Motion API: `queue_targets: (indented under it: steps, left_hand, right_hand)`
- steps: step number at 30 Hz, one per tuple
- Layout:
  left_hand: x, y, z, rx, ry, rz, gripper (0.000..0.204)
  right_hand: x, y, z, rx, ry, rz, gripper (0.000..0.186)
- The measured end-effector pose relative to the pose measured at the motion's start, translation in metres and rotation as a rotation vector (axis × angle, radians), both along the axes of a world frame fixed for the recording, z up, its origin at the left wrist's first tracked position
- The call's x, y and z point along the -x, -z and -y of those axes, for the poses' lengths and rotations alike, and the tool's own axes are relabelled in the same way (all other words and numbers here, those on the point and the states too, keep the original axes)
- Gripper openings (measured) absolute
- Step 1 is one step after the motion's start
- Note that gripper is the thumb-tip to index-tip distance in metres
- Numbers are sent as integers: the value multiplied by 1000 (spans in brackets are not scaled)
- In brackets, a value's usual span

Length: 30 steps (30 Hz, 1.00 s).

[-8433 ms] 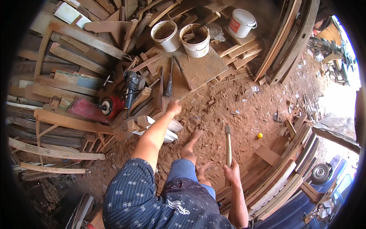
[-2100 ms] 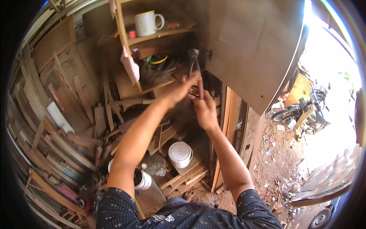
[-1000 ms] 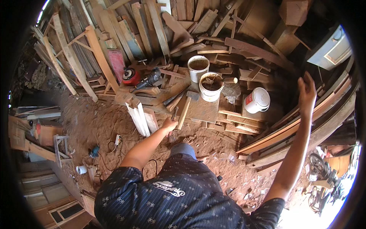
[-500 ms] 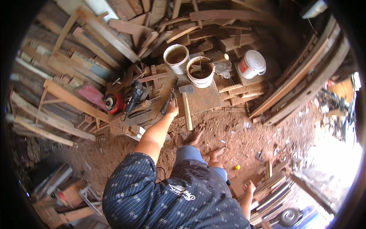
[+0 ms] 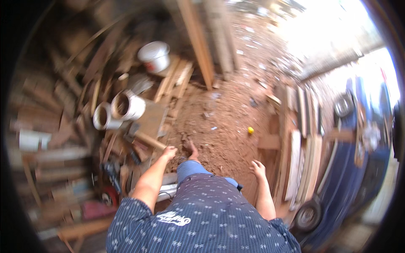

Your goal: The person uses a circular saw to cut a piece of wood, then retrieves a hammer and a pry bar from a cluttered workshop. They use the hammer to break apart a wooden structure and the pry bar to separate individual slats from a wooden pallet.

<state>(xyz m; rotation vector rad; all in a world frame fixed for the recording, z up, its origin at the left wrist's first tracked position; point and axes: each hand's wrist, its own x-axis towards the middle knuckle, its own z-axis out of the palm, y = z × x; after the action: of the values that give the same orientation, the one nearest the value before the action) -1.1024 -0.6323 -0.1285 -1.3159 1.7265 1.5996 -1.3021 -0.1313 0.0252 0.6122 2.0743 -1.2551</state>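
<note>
Near the middle, my left hand (image 5: 170,152) is closed around the end of a hammer's wooden handle (image 5: 149,140); the blurred hammer head (image 5: 133,128) lies toward the board (image 5: 154,122) with two open, dirty white buckets (image 5: 128,107) at its far left. My right hand (image 5: 257,168) is open and holds nothing, out to the right over the dirt floor near stacked timber. Whether the hammer rests on the board or is lifted, I cannot tell through the motion blur.
A lidded white bucket (image 5: 152,54) stands farther back. Scrap wood piles fill the left, and timber (image 5: 295,160) lies along the right beside a blue vehicle (image 5: 350,168) and wheels. A yellow ball (image 5: 250,130) is on the dirt floor (image 5: 215,135), above my bare foot.
My view has swung round to the right. My left hand has moved from among the board's dark tools onto the hammer handle. My right hand stays out to the right, empty.
</note>
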Motion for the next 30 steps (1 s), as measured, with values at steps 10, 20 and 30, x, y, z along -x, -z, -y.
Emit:
queue_targets:
  steps: [10, 20, 30]
  left_hand:
    - [59, -44, -129, 89, 359, 70, 23]
    - [58, -85, -375, -63, 946, 87, 45]
    - [175, -32, -494, 394, 1412, 50, 49]
  right_hand:
    - [-241, 66, -207, -51, 494, -22, 42]
    - [-491, 88, -339, -24, 1276, 57, 23]
    - [-463, 95, -349, 417, 1411, 32, 29]
